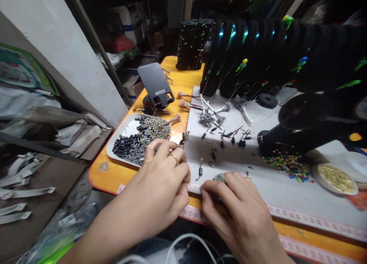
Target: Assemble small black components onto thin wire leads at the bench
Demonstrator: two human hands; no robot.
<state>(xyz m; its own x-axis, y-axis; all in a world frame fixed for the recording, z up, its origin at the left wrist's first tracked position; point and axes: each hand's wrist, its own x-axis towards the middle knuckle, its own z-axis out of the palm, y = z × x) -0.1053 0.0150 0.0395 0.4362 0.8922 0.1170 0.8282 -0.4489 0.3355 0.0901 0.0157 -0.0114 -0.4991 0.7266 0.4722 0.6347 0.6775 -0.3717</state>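
My left hand [166, 176], with a gold ring on one finger, is by the near right edge of a white tray [110, 153]. Its fingers are curled together, and whatever they pinch is hidden. Small grey and black cylinders [129, 147] fill much of the tray. Over the near edge of the white work board [183, 172] is my right hand [241, 206], fingers bent and closed. A greenish-grey bit [220, 177] shows at its fingertips, too unclear to name. Just beyond lies a black cylinder with wire ends [200, 171], apart from both hands.
Several black wired pieces [242, 143] and white-tipped wire bundles [210, 117] lie farther back. Coloured beads [289, 164] and a bowl of gold-coloured bits [336, 178] are at right. A phone [156, 82] leans behind the tray. Large black ribbed rolls [272, 57] stand along the back.
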